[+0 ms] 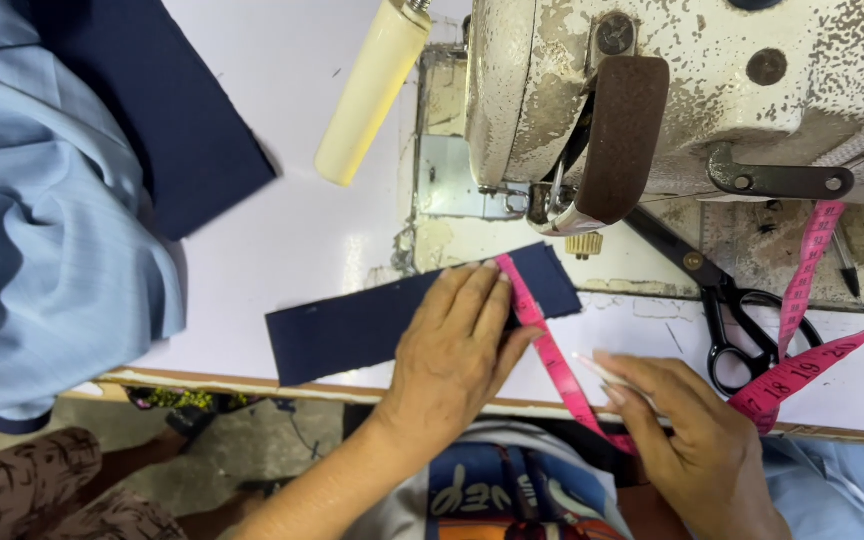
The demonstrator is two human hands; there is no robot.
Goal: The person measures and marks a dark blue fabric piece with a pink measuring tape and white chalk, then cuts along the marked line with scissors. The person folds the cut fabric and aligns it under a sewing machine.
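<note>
1. My left hand (pixel 455 345) lies flat, palm down, on a navy fabric strip (pixel 372 322). The fingers are stretched out and close together, pointing up toward the sewing machine (pixel 712 90). It presses rather than grips; nothing is closed inside it.
2. The strip lies slantwise on the white table (pixel 282 230), its right end just below the machine's presser foot (pixel 552 205) and its left end near the table's front edge.
3. A pink measuring tape (pixel 550 355) runs across the strip's right end, passing under the edge of my left fingers and down toward my body.
4. My right hand (pixel 697 430) comes in from the lower right, wrist bent, fingers drawn together and pointing left. The fingertips pinch something thin and pale against the table beside the tape; I cannot tell what it is.
5. The tape loops on behind my right hand and climbs up to the machine's right side.
6. Black scissors (pixel 727 305) lie shut-bladed on the machine bed, just above my right hand.
7. A cream-coloured handle (pixel 372 90) rests on the table at upper left, beside a larger navy cloth (pixel 172 110) and a heap of pale blue fabric (pixel 42 220).
</note>
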